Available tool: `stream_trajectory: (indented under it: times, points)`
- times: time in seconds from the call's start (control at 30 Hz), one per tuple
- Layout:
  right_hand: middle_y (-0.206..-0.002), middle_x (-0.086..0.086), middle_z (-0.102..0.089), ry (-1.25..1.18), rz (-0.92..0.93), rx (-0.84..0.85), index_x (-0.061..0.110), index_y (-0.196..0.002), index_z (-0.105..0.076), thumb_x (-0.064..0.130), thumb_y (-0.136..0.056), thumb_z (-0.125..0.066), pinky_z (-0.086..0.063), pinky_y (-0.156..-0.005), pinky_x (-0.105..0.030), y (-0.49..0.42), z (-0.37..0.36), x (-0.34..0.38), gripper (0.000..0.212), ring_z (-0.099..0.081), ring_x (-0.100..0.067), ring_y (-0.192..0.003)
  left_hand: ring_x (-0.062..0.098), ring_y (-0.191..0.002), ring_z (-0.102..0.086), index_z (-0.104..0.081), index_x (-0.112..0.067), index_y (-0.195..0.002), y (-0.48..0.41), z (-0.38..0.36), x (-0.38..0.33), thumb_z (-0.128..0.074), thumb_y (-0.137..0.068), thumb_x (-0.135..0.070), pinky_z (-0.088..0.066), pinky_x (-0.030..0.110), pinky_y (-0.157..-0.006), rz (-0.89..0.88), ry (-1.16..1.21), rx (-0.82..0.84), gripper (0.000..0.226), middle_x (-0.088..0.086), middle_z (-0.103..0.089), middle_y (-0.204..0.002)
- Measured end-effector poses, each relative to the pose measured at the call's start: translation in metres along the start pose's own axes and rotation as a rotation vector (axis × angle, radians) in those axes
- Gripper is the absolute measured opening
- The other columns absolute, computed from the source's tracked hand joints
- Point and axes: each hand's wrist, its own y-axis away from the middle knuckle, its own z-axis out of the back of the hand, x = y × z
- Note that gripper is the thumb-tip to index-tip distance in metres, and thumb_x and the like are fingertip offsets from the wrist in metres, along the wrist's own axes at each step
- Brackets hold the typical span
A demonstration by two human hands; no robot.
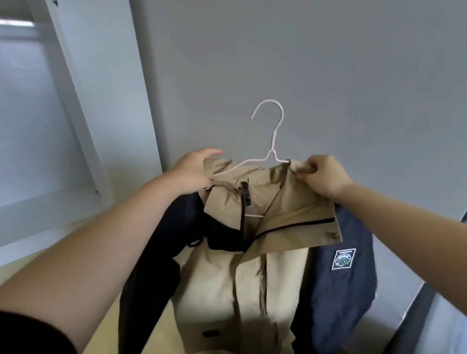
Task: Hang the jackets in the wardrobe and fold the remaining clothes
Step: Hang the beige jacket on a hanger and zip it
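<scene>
A beige jacket [235, 283] with dark navy sleeves hangs in front of me on a pale pink wire hanger [272, 134], whose hook points up and left against the grey wall. My left hand [192, 171] grips the jacket's left shoulder and collar over the hanger arm. My right hand [324, 175] pinches the right collar edge at the hanger's other end. A white badge [343, 259] sits on the blue right sleeve. The open white wardrobe [27, 123] stands to the left, its metal rail [0, 27] at the top left.
The wardrobe's white side panel [81, 105] and bottom shelf [34, 215] are at the left. A grey wall [329, 57] fills the background. A dark-framed edge [441, 272] runs along the lower right. Pale wooden floor [100, 341] lies below.
</scene>
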Motion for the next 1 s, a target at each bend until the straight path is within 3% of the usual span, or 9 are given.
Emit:
stream_trajectory:
  times: [0.17, 0.27, 0.37, 0.5, 0.63, 0.73, 0.87, 0.9, 1.0]
  points:
    - [-0.065, 0.006, -0.052, -0.209, -0.017, -0.297, 0.012, -0.078, -0.053, 0.01, -0.083, -0.067, -0.032, -0.052, -0.022, 0.013, -0.006, -0.003, 0.015, -0.049, -0.012, -0.062, 0.019, -0.129, -0.043, -0.03, -0.024, -0.147, -0.005, 0.023, -0.008, -0.072, -0.078, -0.045, -0.035, 0.022, -0.096, 0.111, -0.175, 0.19, 0.083, 0.002, -0.04, -0.147]
    - [-0.065, 0.007, -0.054, -0.211, 0.1, -0.345, 0.014, -0.079, -0.052, 0.009, -0.083, -0.065, -0.034, -0.054, -0.017, 0.025, -0.006, 0.003, 0.014, -0.051, -0.015, -0.065, 0.025, -0.108, -0.055, -0.058, -0.012, -0.118, 0.0, 0.009, -0.006, -0.073, -0.078, -0.044, -0.044, 0.029, -0.084, 0.064, -0.399, 0.238, 0.052, 0.004, -0.06, -0.115]
    - [-0.064, 0.002, -0.053, -0.296, 0.135, -0.048, 0.014, -0.074, -0.054, 0.002, -0.085, -0.054, -0.035, -0.056, -0.016, 0.023, 0.014, -0.005, 0.016, -0.048, -0.008, -0.06, 0.019, -0.075, -0.053, -0.064, -0.014, -0.074, 0.007, -0.005, 0.005, -0.08, -0.075, -0.028, -0.036, 0.026, -0.06, -0.041, -0.226, -0.027, 0.022, -0.002, -0.058, -0.073]
    - [-0.067, -0.009, -0.06, -0.693, -0.266, 0.585, 0.008, -0.078, -0.059, 0.029, -0.097, -0.03, -0.036, -0.058, -0.032, 0.017, 0.046, -0.011, 0.041, -0.051, -0.021, -0.06, 0.009, -0.056, -0.042, -0.045, -0.031, -0.05, 0.019, -0.017, 0.004, -0.084, -0.068, -0.012, -0.029, 0.017, -0.051, -0.168, 0.038, -0.288, 0.047, -0.013, -0.044, -0.053]
    - [-0.121, 0.0, -0.065, -0.378, -0.113, 0.689, 0.019, -0.116, -0.063, 0.044, -0.098, -0.043, -0.043, -0.101, -0.03, 0.018, 0.028, 0.007, 0.037, -0.06, -0.015, -0.109, 0.021, -0.063, -0.051, -0.054, -0.015, -0.057, 0.024, -0.033, -0.013, -0.082, -0.069, -0.009, -0.04, 0.033, -0.057, -0.296, 0.014, -0.31, 0.03, -0.006, -0.05, -0.061]
    - [-0.103, 0.009, -0.069, -0.159, 0.152, 0.667, 0.023, -0.102, -0.067, 0.028, -0.094, -0.057, -0.048, -0.088, -0.023, 0.02, 0.026, 0.025, 0.013, -0.062, -0.007, -0.099, 0.026, -0.066, -0.053, -0.059, -0.001, -0.066, 0.023, -0.034, -0.011, -0.082, -0.068, -0.011, -0.044, 0.039, -0.06, -0.319, -0.05, -0.352, 0.025, 0.005, -0.055, -0.066]
    - [-0.068, -0.006, -0.057, 0.371, 0.618, -0.225, 0.017, -0.057, -0.053, 0.003, -0.078, -0.058, -0.033, -0.061, -0.031, 0.016, 0.025, 0.033, 0.026, -0.052, -0.028, -0.066, -0.005, -0.074, -0.057, -0.067, -0.026, -0.11, 0.023, -0.029, 0.0, -0.084, -0.064, -0.015, -0.042, 0.005, -0.067, -0.23, 0.019, -0.413, 0.05, -0.023, -0.062, -0.078]
    - [-0.066, -0.009, -0.057, 0.402, 0.629, -0.259, 0.013, -0.057, -0.054, 0.001, -0.075, -0.056, -0.031, -0.059, -0.03, 0.016, 0.023, 0.033, 0.022, -0.052, -0.03, -0.064, -0.006, -0.075, -0.056, -0.065, -0.03, -0.116, 0.023, -0.03, 0.001, -0.082, -0.065, -0.014, -0.04, 0.003, -0.067, -0.231, 0.006, -0.437, 0.055, -0.025, -0.062, -0.081]
    - [-0.058, -0.001, -0.051, 0.234, 0.301, 0.179, 0.014, -0.052, -0.048, 0.015, -0.088, -0.06, -0.031, -0.058, -0.029, 0.011, 0.021, 0.027, 0.037, -0.048, -0.017, -0.058, 0.009, -0.089, -0.063, -0.067, -0.031, -0.114, 0.025, -0.036, 0.005, -0.078, -0.069, -0.011, -0.046, 0.018, -0.072, -0.23, -0.052, -0.481, 0.05, -0.015, -0.069, -0.098]
